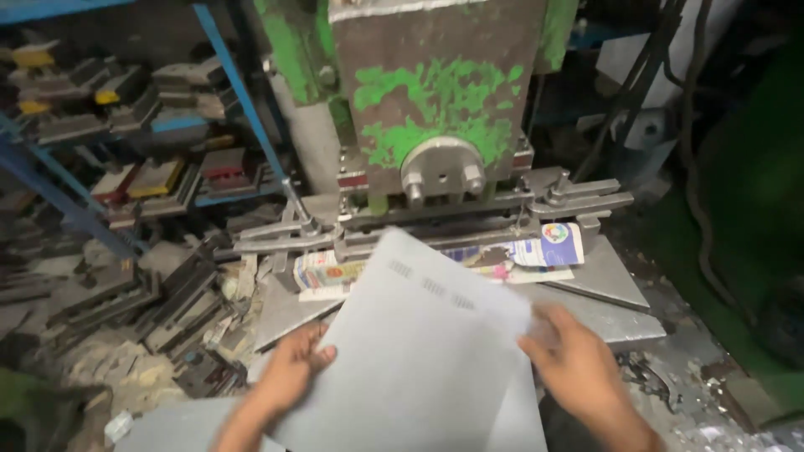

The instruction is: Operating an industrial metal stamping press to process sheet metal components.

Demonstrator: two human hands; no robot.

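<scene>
The pale sheet [419,360] was motion-blurred and ran off the bottom edge of the frame; its small perforations near the upper centre were too smeared to count; the left hand [289,372] and right hand [578,360] were blurred, their forearms cut off at the bottom edge; the sheet hid the fingertips beneath it; the printed cartons [519,251] under the press [444,109] were partly covered.

Head view, downward, near press [435,117]

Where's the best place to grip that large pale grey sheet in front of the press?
Likely the two side edges of the pale grey sheet, near the end closest to the person, coming from each side as the left hand and right hand do: it is wide, thin and tilted.
</scene>
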